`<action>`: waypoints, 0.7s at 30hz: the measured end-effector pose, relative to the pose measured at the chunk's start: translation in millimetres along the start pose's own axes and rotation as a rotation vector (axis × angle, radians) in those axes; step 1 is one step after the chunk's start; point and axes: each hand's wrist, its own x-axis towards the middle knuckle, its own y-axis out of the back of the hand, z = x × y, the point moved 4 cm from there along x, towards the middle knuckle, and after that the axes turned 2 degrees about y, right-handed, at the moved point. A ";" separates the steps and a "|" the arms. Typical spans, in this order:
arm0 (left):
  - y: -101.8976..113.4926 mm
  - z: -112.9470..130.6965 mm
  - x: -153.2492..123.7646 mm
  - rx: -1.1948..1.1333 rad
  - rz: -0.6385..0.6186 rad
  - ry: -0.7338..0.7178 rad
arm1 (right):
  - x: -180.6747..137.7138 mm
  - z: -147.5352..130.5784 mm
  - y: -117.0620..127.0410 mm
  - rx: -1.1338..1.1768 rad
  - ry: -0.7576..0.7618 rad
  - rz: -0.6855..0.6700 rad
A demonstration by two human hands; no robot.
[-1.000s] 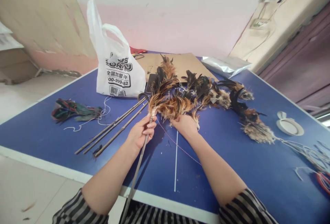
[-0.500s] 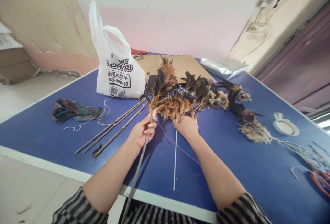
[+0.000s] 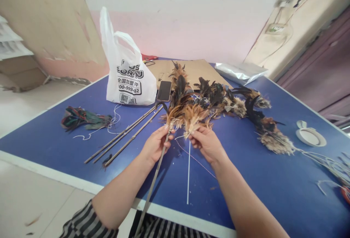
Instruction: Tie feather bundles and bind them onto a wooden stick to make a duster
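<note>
My left hand [image 3: 156, 145] is closed around a thin bamboo stick [image 3: 155, 179], which slants down past the table's near edge toward my lap. Feathers gather at the stick's upper end, just above my fingers; brown and black plumes [image 3: 179, 92] stand behind it. In a pinch, my right hand [image 3: 207, 145] holds the pale base of a small tuft of orange-brown feathers [image 3: 193, 114], close beside the stick's tip. Both hands are slightly above the blue table [image 3: 235, 179]. A thin reddish thread [image 3: 197, 160] runs from near the stick's tip to the right.
Three bamboo sticks [image 3: 131, 135] and a dark feather bundle [image 3: 84, 118] lie left. Behind are a white plastic bag [image 3: 131, 81], a phone [image 3: 164, 91] and cardboard [image 3: 197, 66]. More feather bunches [image 3: 273, 135], a tape roll [image 3: 311, 137] and white strings [image 3: 325, 161] lie right.
My right hand has come up out of the feather pile and turned, with a tuft now showing in its fingers. My left hand keeps its hold on the stick. The view has shifted slightly.
</note>
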 end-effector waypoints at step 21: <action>-10.1 -4.2 -10.1 0.332 0.034 -0.190 | -4.7 0.7 -43.2 -0.026 0.091 -0.100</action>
